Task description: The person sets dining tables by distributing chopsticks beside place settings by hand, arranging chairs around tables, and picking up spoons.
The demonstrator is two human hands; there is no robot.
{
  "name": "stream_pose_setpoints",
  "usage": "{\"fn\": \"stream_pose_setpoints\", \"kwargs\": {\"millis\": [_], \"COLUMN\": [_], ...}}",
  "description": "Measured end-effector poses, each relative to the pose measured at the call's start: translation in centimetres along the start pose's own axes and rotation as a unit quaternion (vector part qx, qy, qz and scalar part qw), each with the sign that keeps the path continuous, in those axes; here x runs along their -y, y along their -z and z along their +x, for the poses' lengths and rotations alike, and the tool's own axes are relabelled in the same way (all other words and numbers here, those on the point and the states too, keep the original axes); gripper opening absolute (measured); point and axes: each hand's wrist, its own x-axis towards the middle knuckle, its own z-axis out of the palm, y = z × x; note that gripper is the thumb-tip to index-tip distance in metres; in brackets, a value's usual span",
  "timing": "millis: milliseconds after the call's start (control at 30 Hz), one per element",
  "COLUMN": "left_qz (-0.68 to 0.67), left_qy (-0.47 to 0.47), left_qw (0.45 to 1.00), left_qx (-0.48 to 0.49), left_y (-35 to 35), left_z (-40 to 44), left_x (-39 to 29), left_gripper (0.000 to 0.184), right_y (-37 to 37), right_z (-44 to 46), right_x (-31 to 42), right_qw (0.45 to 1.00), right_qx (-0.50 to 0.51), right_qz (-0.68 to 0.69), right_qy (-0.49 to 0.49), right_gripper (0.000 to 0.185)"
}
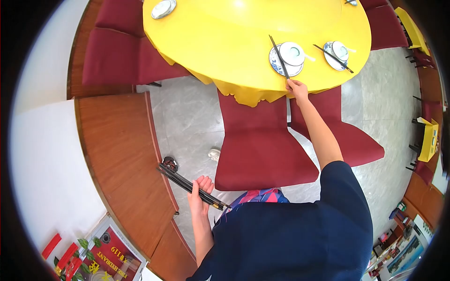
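Note:
My left hand (201,189) is closed around a bundle of black chopsticks (180,179), held low beside my body. Reaching over the chair backs to the table edge, my right hand (297,89) pinches the near end of a pair of black chopsticks (279,57). That pair lies across the left side of a blue-patterned plate (277,62), which carries a white bowl (291,54) and a white spoon (309,58). To the right, another pair of chopsticks (333,58) rests across a second plate (338,66) with a bowl (340,49).
A yellow cloth covers the round table (211,42). Two red chairs (262,154) stand between me and it, and more red chairs (112,56) are at left. Another dish setting (163,8) sits at the far left. Wood panelling (117,154) runs along the left wall.

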Motion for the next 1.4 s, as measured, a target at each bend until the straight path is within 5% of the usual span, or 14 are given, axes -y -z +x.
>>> {"fn": "stream_pose_setpoints", "kwargs": {"millis": [133, 300, 333, 400, 467, 533, 633, 1033, 1400], "left_qz": [0.002, -0.026, -0.014, 0.0, -0.001, -0.012, -0.025, 0.03, 0.189], "left_qy": [-0.007, 0.021, 0.023, 0.022, 0.026, 0.017, -0.005, -0.003, -0.043], "left_qw": [1.0, 0.99, 0.987, 0.976, 0.958, 0.944, 0.935, 0.921, 0.93], "left_qx": [0.011, 0.136, 0.161, 0.219, 0.286, 0.329, 0.353, 0.389, 0.311], "left_y": [1.4, 4.7, 5.2, 6.0, 7.8, 9.8, 13.2, 15.6, 8.7], "left_z": [1.2, 4.4, 5.2, 7.1, 8.7, 9.2, 9.6, 15.5, 27.5], "left_x": [-2.2, -5.2, -5.9, -7.3, -9.1, -11.1, -14.5, -23.2, -34.0], "left_gripper": [0.047, 0.047, 0.048, 0.049, 0.05, 0.048, 0.047, 0.045, 0.031], "right_y": [-0.1, -4.3, -7.1, -13.9, -20.9, -27.1, -33.9, -43.8, -53.0], "right_z": [-0.5, -10.9, -14.7, -24.0, -33.1, -41.5, -48.4, -47.0, -33.5], "right_x": [-0.1, 1.3, 1.5, 3.0, 1.4, 1.1, 0.1, -0.2, 6.3], "right_qw": [0.971, 0.928, 0.94, 0.977, 0.942, 0.899, 0.898, 0.93, 0.906], "right_qx": [-0.163, -0.237, -0.178, 0.051, 0.232, 0.357, 0.418, 0.356, 0.401], "right_qz": [-0.148, -0.222, -0.186, -0.138, -0.161, -0.239, -0.133, -0.094, -0.046], "right_qy": [0.093, 0.181, 0.224, 0.153, 0.184, 0.083, 0.021, -0.007, -0.132], "right_gripper": [0.059, 0.04, 0.027, 0.017, 0.017, 0.026, 0.025, 0.018, 0.02]}}
